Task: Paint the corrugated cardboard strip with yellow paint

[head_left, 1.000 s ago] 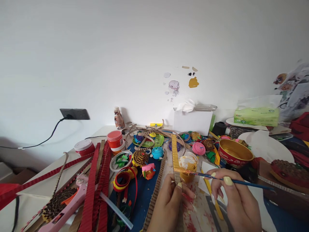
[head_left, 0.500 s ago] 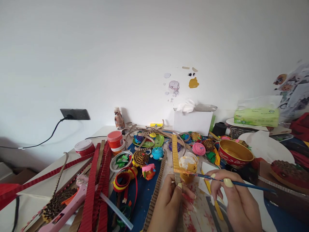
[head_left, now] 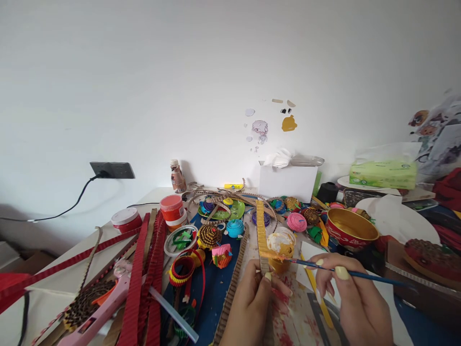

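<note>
My left hand [head_left: 250, 302] is closed around a strip of corrugated cardboard [head_left: 261, 226], which stands up from the fingers. The strip's upper part is coated yellow; near my fingers it is bare brown. Between the fingertips of my right hand [head_left: 355, 293] is a thin blue paintbrush [head_left: 370, 276]. Its paint-covered tip touches the strip just above my left fingers. Behind the brush sits an open tub of yellow paint [head_left: 281, 242], with white and yellow smears on top.
Red corrugated strips [head_left: 135, 283] and a pink glue gun [head_left: 115, 300] lie at the left. Coiled paper pieces, including a pink one [head_left: 296, 222], are spread across the middle. A red and gold bowl [head_left: 351, 228] stands at the right, near a brown box [head_left: 418, 278].
My right hand and the brush have shifted very slightly to the right. The brush tip is still against the strip, and my left hand keeps its hold.
</note>
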Tool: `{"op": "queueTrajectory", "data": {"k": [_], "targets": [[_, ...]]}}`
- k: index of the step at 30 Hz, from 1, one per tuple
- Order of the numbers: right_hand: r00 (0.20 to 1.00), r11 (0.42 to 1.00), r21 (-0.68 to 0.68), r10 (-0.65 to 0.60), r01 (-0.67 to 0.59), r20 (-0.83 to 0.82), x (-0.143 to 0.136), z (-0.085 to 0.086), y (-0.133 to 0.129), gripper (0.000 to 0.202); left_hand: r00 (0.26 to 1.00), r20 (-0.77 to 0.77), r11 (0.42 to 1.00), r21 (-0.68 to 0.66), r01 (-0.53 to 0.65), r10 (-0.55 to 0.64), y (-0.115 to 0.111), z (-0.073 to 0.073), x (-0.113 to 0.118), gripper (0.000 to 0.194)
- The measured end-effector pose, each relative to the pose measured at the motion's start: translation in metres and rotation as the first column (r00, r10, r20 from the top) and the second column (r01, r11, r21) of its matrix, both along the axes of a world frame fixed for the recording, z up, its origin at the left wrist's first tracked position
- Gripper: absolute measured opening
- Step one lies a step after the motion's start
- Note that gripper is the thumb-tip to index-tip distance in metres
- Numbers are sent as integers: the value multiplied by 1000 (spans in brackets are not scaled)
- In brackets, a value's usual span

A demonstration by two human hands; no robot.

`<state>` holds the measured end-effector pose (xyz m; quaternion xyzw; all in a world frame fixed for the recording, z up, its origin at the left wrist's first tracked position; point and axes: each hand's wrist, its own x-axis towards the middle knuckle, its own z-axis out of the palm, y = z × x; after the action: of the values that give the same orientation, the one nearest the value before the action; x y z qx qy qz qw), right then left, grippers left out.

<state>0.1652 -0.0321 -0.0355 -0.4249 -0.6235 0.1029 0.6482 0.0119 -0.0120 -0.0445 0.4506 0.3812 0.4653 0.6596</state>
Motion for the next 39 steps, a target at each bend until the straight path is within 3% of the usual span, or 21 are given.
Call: {"op": "queueTrajectory", "data": {"k": [6, 14, 21, 28, 35, 39], "targets": [[979, 986, -23, -165, 163, -119, -1, -1, 1, 19, 999, 34, 1000, -1, 24, -24, -1, 4, -3, 18], [1000, 1000, -2, -8, 8, 17, 1, 2, -2, 20, 999, 38, 999, -12, 36, -36, -1, 6, -4, 18], [979, 980, -4, -200, 200, -51, -1, 0, -1, 19, 999, 29, 999, -5, 39, -39, 0, 5, -5, 17], [998, 1000, 11, -26, 25, 51, 2, 2, -2, 20, 1000, 8, 1000, 6, 20, -20, 0, 3, -3, 17], [959, 965, -14, -263, 263, -100, -3, 1, 0, 20, 998, 46, 999, -11, 35, -34, -2, 3, -5, 17], [991, 991, 27, -132, 132, -17, -2, 3, -2, 19, 999, 38, 999, -15, 31, -30, -1, 5, -4, 17]]}}
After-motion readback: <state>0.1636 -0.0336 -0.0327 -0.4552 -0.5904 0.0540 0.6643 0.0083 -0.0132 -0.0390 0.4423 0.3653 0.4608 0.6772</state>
